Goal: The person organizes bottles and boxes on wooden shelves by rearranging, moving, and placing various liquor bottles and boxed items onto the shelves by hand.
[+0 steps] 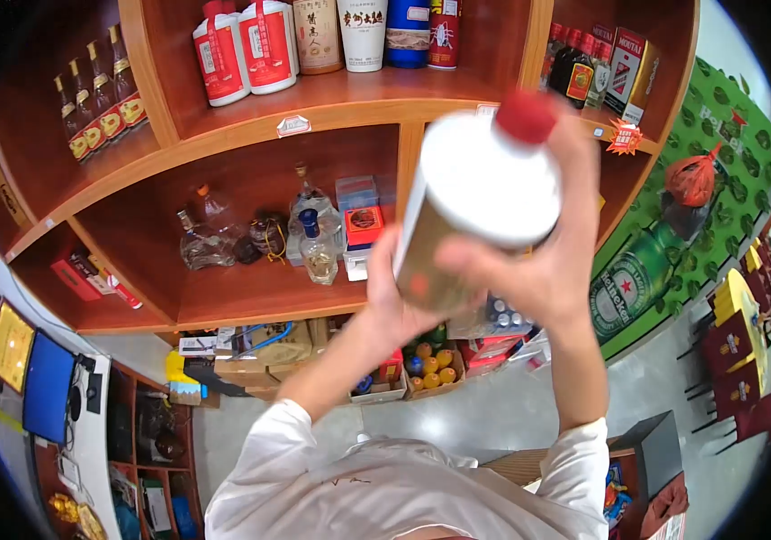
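Held up in front of the shelves is a large white bottle with a red cap and a brownish-gold lower side. It is tilted, with the cap toward the upper right, and blurred by motion. My left hand grips its lower left side from below. On the right side, my right hand wraps around it, with the thumb across the front. Behind the bottle, a wooden shelf bears red-and-white bottles, a tan bottle and a white bottle with black writing.
Glass bottles and small boxes stand on the lower shelf. Dark bottles sit at upper right. Cartons, including a box of yellow-orange round items, line the floor below. At left is a desk with a monitor.
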{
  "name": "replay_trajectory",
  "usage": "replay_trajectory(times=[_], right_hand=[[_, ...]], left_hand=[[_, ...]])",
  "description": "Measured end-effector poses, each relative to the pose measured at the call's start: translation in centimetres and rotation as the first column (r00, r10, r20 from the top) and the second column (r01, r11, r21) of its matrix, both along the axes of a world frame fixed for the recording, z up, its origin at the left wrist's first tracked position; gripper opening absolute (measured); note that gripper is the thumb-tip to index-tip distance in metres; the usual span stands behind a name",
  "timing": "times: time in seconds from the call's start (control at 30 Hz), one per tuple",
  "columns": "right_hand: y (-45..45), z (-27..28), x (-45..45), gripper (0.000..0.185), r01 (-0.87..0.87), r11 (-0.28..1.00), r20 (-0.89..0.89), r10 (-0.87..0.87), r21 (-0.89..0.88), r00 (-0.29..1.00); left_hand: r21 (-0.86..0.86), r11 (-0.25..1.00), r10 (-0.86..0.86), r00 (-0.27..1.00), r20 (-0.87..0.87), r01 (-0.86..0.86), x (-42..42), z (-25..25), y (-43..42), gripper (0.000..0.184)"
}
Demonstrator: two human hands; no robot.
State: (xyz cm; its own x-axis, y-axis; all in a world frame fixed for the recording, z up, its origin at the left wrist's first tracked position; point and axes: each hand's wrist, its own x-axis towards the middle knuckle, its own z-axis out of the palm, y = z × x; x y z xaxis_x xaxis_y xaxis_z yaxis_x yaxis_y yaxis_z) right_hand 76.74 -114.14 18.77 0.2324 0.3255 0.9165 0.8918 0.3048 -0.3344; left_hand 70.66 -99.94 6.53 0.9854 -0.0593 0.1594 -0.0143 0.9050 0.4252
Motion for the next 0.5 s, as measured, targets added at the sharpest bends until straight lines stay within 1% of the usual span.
replay_trajectory(times=[0.03, 0.07, 0.1, 0.13, 0.17, 0.2, 0.23, 0.27, 0.3, 0.33, 0.4, 0.47, 0.5], right_hand=[[1.4, 1.8, 0.2, 0.102, -0.027, 0.994, 0.028, 0.024, 0.104, 0.999], [2.7, 3.6, 0.4, 0.102, -0.053, 0.978, 0.062, 0.041, 0.203, 0.997], [2.5, 5.7, 0.4, 0.103, 0.027, 0.992, 0.016, -0.029, 0.120, 0.999], [2.5, 8.0, 0.6, 0.104, 0.102, 0.994, -0.020, -0.101, 0.043, 0.995], [3.6, 9.9, 1.0, 0.087, -0.012, 0.994, 0.056, 0.006, 0.104, 0.998], [4.8, 11.5, 1.8, 0.079, -0.024, 0.985, 0.061, 0.013, 0.169, 0.998], [6.0, 13.1, 2.6, 0.070, -0.034, 0.972, 0.068, 0.019, 0.232, 0.998], [6.9, 14.4, 3.5, 0.071, -0.047, 0.979, 0.025, 0.043, 0.199, 0.999], [7.6, 15.6, 4.3, 0.071, -0.061, 0.984, -0.021, 0.066, 0.167, 0.998], [8.6, 16.3, 5.2, 0.071, 0.001, 0.990, -0.016, 0.001, 0.144, 1.000], [10.6, 16.8, 7.5, 0.069, 0.132, 0.985, -0.005, -0.132, 0.108, 0.991], [12.4, 16.8, 9.8, 0.065, 0.085, 0.994, 0.012, -0.086, 0.061, 0.996], [13.1, 16.6, 10.6, 0.062, 0.076, 0.997, 0.023, -0.077, 0.026, 0.997]], left_hand=[[0.050, 0.998, 0.045, 0.998, 0.036, -0.046, 0.4, 3.5, 1.0, 0.068], [0.069, 0.993, 0.088, 0.985, 0.152, -0.099, 0.6, 6.0, 1.8, 0.067], [0.074, 0.985, 0.130, 0.956, 0.264, -0.154, 0.9, 8.5, 2.6, 0.066], [0.148, 0.975, 0.116, 0.947, 0.300, -0.166, 1.6, 11.1, 3.8, 0.065], [0.207, 0.956, 0.133, 0.935, 0.328, -0.208, 1.9, 13.3, 4.9, 0.063], [0.261, 0.933, 0.148, 0.923, 0.354, -0.249, 2.3, 15.0, 6.1, 0.061], [0.332, 0.840, 0.274, 0.863, 0.424, -0.430, 3.5, 16.1, 7.5, 0.059], [0.380, 0.711, 0.381, 0.778, 0.499, -0.592, 5.1, 17.0, 9.2, 0.057], [0.455, 0.542, 0.418, 0.696, 0.584, -0.706, 6.5, 17.4, 11.6, 0.054], [0.593, 0.438, 0.420, 0.738, 0.529, -0.675, 6.3, 18.2, 13.6, 0.055], [0.656, 0.249, 0.319, 0.700, 0.639, -0.712, 6.5, 19.4, 15.2, 0.065], [0.727, -0.049, 0.204, 0.706, 0.679, -0.685, 7.3, 19.9, 15.4, 0.076], [0.726, -0.200, 0.144, 0.713, 0.686, -0.658, 7.8, 20.1, 15.4, 0.081]])
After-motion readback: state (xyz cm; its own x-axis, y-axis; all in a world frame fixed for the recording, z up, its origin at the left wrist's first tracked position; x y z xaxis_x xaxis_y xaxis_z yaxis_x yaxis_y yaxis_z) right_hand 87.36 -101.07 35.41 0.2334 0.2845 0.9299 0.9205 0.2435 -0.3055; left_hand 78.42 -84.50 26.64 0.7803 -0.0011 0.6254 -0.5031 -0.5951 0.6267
